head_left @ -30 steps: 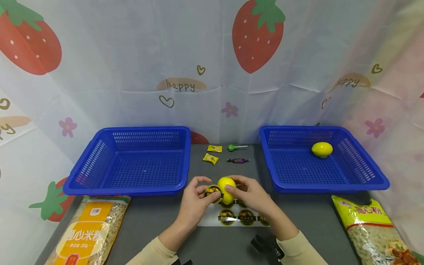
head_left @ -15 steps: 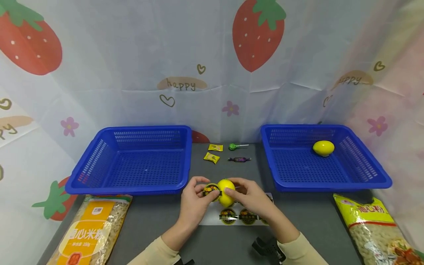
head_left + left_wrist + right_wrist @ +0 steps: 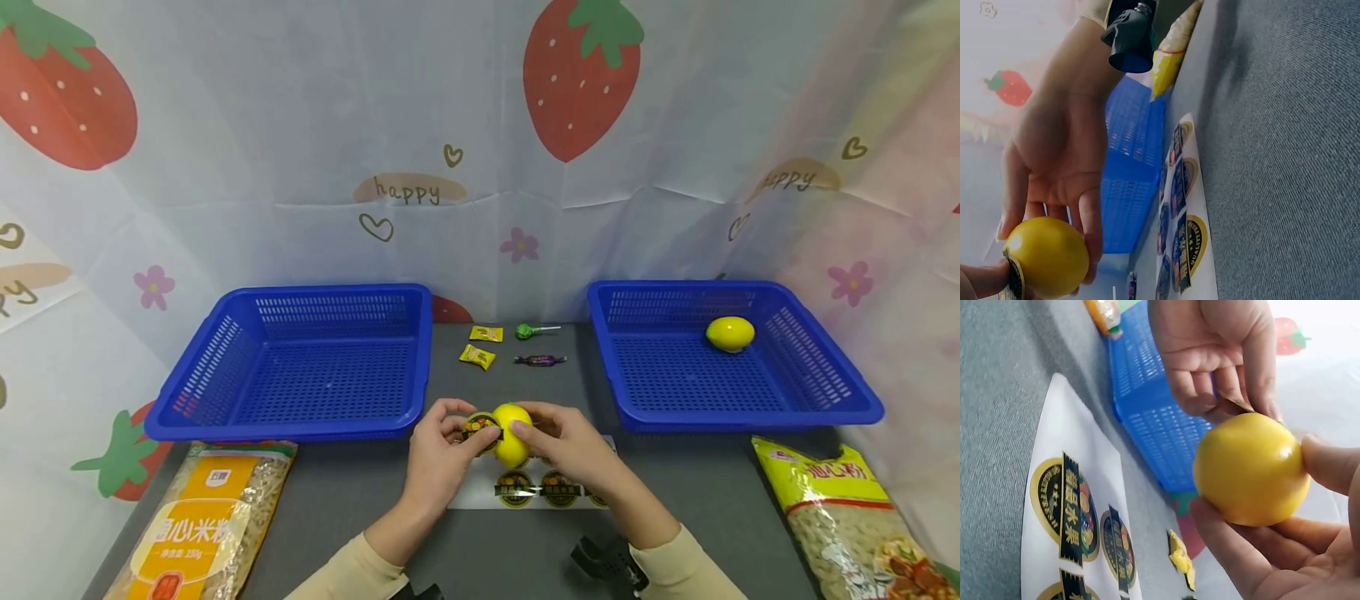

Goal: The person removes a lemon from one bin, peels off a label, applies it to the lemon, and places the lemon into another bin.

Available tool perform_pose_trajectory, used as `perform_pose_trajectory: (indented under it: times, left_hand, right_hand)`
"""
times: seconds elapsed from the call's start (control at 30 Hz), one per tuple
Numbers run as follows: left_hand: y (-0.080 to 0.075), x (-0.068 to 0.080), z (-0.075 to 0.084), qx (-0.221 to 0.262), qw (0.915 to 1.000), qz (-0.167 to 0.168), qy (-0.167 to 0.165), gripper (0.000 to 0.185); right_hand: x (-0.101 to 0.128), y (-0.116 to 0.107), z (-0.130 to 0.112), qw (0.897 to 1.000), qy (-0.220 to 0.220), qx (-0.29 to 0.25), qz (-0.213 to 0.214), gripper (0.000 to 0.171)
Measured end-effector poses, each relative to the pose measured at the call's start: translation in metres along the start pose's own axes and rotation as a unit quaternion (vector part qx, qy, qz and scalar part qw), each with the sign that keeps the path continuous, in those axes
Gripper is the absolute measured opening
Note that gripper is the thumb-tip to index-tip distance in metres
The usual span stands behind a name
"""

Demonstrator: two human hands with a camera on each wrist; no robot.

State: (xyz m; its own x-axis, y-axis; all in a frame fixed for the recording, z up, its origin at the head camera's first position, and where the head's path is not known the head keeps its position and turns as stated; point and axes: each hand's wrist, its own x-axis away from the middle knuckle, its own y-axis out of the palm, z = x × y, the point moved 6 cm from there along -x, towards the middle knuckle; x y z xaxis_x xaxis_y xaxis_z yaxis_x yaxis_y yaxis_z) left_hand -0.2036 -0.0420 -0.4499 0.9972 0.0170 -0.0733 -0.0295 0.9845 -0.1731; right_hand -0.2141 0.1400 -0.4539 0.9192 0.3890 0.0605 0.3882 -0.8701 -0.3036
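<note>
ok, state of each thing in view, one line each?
held lemon: off the table, gripped by right hand
sticker: pinched by left hand, against the held lemon
sticker sheet: flat on table, stickers left on it
left basket: nothing in it
right basket: holds second lemon

Your hands (image 3: 450, 454) hold a lemon (image 3: 512, 433) at table centre, just above the sticker sheet (image 3: 525, 490). Baskets: one at 10 o'clock (image 3: 300, 358), one at 2 o'clock (image 3: 720, 358) w/ a 2nd lemon (image 3: 730, 333) in it. Candies (image 3: 480, 357) + lollipop (image 3: 528, 332) at 12, btwn baskets. Bags at 8 (image 3: 198, 525) and 4 (image 3: 847, 525).
</note>
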Motion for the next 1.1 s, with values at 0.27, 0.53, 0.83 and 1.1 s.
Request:
perform_pose_trajectory:
  times: [0.27, 0.53, 0.83, 1.1]
  left_hand:
    - [0.0039, 0.0013, 0.0001, -0.012, 0.9999, 0.002, 0.0, 0.034]
    - [0.0062, 0.0022, -0.0014, 0.037, 0.9986, -0.008, -0.036, 0.033]
    - [0.0027, 0.0014, 0.0007, 0.036, 0.9986, 0.022, -0.03, 0.034]
    - [-0.0005, 0.0012, -0.0009, -0.001, 0.9993, 0.028, -0.024, 0.031]
  right_hand:
    - [0.0012, -0.0016, -0.0037, 0.999, -0.017, -0.049, -0.007, 0.054]
    - [0.0031, -0.0031, -0.0049, 0.998, -0.03, -0.056, 0.013, 0.047]
    - [0.005, -0.0034, -0.0062, 0.998, -0.014, -0.017, 0.053, 0.051]
    - [0.0044, -0.0018, -0.006, 0.999, -0.02, -0.004, 0.049, 0.054]
